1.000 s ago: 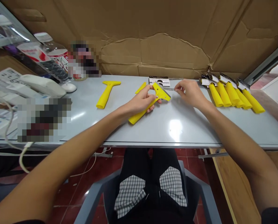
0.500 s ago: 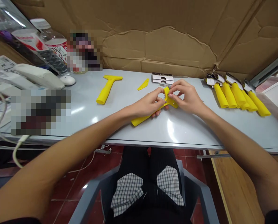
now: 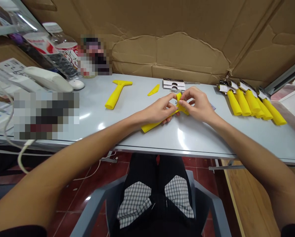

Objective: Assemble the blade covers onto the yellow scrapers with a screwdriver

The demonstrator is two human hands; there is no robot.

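My left hand (image 3: 157, 110) is closed around a yellow T-shaped scraper (image 3: 150, 127), its tube-like handle pointing down and left, low over the table. My right hand (image 3: 198, 102) pinches at the scraper's head with thumb and fingertips. Part of the head stands up between both hands; whether a separate small piece is between the right fingertips is hidden. Just beyond my hands lies a flat yellow wedge-shaped piece (image 3: 153, 90). Farther left, another yellow T-shaped scraper (image 3: 115, 95) lies on the table. Behind my right hand is a packet with black-and-white card (image 3: 173, 84).
On the right, several yellow handles (image 3: 246, 102) with card packaging lie in a row. Bottles (image 3: 67, 49), a white mouse (image 3: 76, 84), a white handheld device (image 3: 48, 79) and a cable (image 3: 20, 159) crowd the left. Cardboard (image 3: 187, 49) walls the back of the grey table (image 3: 127, 131).
The view has shifted slightly. My right fingers have shifted a little at the scraper's head, and a small bluish item now shows beside my right wrist. Both hands keep their hold.
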